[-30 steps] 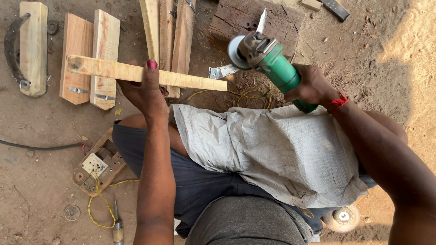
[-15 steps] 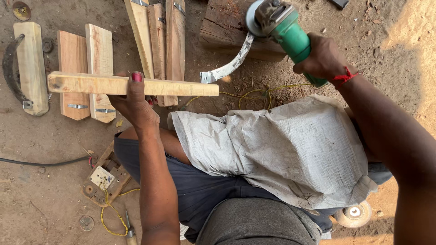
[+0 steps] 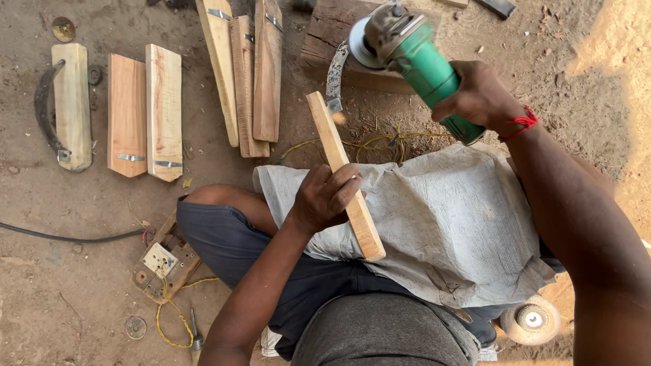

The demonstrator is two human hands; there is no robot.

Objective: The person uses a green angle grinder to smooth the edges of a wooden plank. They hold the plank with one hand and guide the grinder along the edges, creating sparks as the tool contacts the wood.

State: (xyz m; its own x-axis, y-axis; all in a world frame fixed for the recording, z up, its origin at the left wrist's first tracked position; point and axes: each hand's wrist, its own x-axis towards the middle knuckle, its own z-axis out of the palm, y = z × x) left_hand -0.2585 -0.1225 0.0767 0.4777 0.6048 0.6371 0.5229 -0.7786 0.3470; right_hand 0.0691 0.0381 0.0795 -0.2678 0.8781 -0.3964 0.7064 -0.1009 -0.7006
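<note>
My left hand [image 3: 325, 198] grips a long pale wooden piece [image 3: 343, 173] around its middle, holding it lengthwise over the grey cloth [image 3: 447, 224] on my lap. A curved metal blade [image 3: 334, 76] sticks out from the wood's far end. My right hand [image 3: 480, 97] holds a green angle grinder [image 3: 415, 59] by its body, raised above the far end of the wood, its disc close to the metal blade.
Several wooden handle blanks [image 3: 146, 112] lie in rows on the dirt ground, more blanks [image 3: 245, 74] behind. A wooden block [image 3: 339, 47] sits under the grinder. A socket board [image 3: 163, 263] with yellow wire lies left of my knee. A grinding disc [image 3: 532, 318] rests at the right.
My left hand has turned the wooden piece from crosswise to lengthwise and drawn it onto my lap. The grinder stays raised in my right hand.
</note>
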